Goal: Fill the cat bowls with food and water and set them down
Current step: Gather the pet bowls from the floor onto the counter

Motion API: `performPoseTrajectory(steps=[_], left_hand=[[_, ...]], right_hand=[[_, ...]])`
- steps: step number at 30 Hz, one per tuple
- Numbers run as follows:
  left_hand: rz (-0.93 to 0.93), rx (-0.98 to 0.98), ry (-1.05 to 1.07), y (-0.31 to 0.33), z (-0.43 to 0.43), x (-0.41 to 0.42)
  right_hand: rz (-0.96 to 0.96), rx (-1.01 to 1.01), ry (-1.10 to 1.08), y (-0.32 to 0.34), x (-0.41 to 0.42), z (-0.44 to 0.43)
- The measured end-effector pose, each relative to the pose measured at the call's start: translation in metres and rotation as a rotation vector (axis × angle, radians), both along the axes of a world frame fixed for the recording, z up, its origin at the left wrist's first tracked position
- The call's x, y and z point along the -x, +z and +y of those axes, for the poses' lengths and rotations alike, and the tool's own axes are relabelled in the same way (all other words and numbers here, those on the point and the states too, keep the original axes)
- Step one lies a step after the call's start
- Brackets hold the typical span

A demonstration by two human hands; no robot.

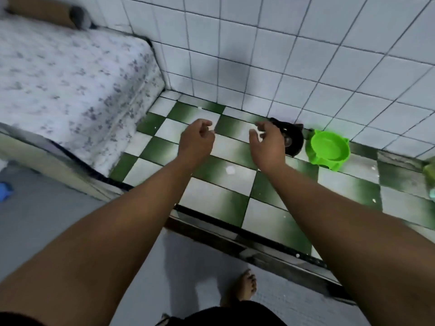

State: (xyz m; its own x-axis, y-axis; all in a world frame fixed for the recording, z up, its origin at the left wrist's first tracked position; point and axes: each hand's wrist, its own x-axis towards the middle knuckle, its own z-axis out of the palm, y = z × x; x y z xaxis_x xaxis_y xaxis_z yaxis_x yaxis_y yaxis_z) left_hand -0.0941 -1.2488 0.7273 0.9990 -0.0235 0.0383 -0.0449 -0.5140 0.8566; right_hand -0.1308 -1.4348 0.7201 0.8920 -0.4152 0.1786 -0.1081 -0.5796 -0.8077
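Note:
A bright green cat-shaped bowl [329,147] stands on the green-and-white checkered floor against the tiled wall. Just left of it sits a black cat-shaped bowl [293,140], partly hidden behind my right hand. What either bowl contains cannot be made out. My right hand [268,144] hovers in front of the black bowl with loosely curled fingers that hold nothing. My left hand [196,140] hangs over the floor to the left, fingers also loosely curled and empty. Both arms are stretched forward.
A mattress with a flowered sheet [70,85] fills the left side. A dark raised threshold [247,245] separates the checkered floor [211,191] from the grey floor where my bare foot [244,288] stands. A green object [429,170] sits at the right edge.

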Motion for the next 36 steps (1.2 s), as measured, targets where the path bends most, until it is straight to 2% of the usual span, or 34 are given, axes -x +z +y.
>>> performPoseTrajectory(steps=[9,21,29,36], left_hand=[[-0.045,-0.024,0.281,0.031,0.242,0.072],[-0.044,0.12,0.865,-0.003,0.51,0.155],[0.012,0.091,1.23,-0.033,0.649,0.159],[0.044,0.134,1.42,-0.05,0.759,0.132]], right_hand=[[-0.053,-0.015,0.34,0.039,0.016,0.24],[0.007,-0.04,0.911,0.027,0.009,0.53],[0.177,-0.18,1.154,-0.005,-0.045,0.7],[0.286,-0.152,1.253,-0.014,-0.1,0.825]])
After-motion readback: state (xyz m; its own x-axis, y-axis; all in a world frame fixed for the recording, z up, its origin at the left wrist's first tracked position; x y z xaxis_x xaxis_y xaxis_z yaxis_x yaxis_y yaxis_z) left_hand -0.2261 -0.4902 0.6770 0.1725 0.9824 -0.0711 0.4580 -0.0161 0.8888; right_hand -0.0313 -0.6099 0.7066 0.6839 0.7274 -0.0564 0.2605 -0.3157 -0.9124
